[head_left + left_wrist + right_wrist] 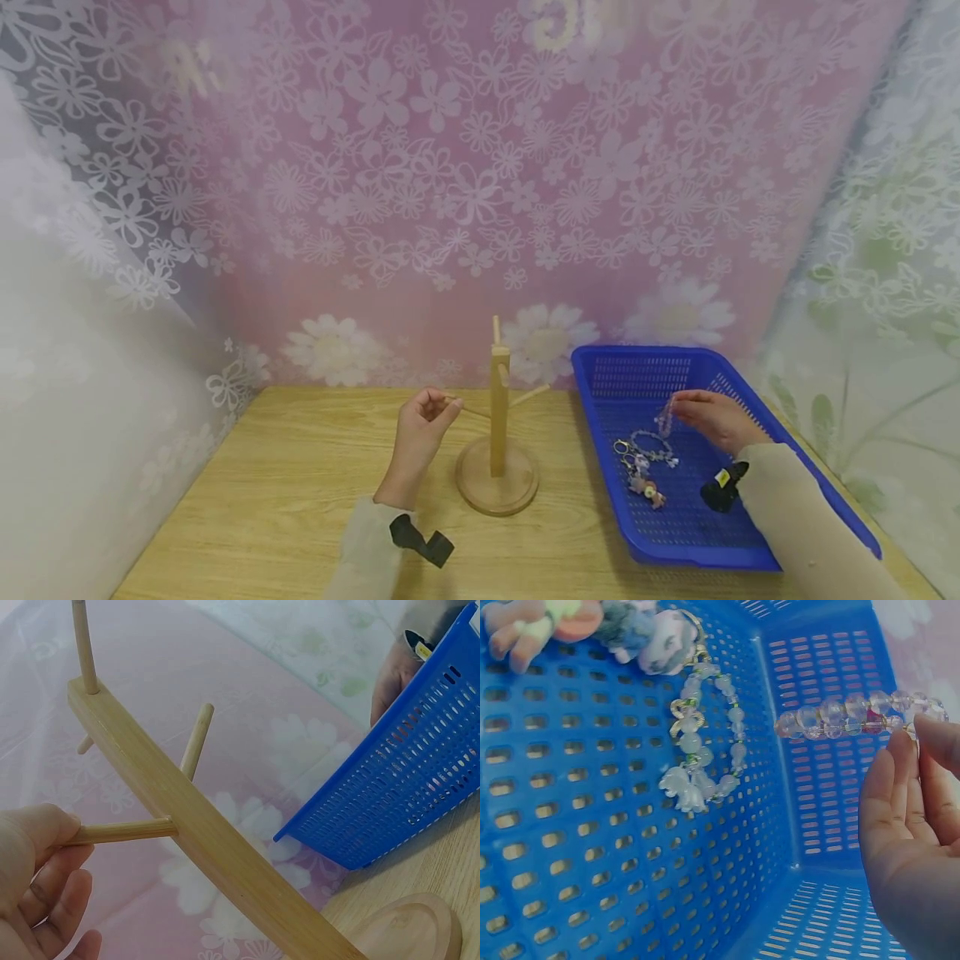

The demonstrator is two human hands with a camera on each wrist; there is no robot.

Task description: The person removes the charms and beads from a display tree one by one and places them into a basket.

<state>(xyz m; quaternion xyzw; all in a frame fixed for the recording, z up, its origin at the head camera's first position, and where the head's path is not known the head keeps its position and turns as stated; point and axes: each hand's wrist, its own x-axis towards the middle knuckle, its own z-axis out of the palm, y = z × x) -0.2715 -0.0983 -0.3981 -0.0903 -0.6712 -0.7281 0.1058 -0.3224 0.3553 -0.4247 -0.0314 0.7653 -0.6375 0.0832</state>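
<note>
My left hand (422, 421) pinches the end of one peg (127, 831) of a wooden stand (498, 417) between thumb and forefinger. The stand has an upright post with several pegs and a round base. Over the blue basket (600, 467), my right hand (911, 802) pinches a clear pink beaded bracelet (832, 716) with a red bead in it, lifted off the basket floor. Below it lies a second bracelet (731, 720) of pale beads with a white charm. Beside that are small plush doll keychains (647, 487) with a gold ring.
The basket stands on the wooden table (300, 483), right of the stand. Its perforated walls rise around the right hand. A flowered pink curtain (450, 208) hangs behind the table, with pale curtain sides left and right.
</note>
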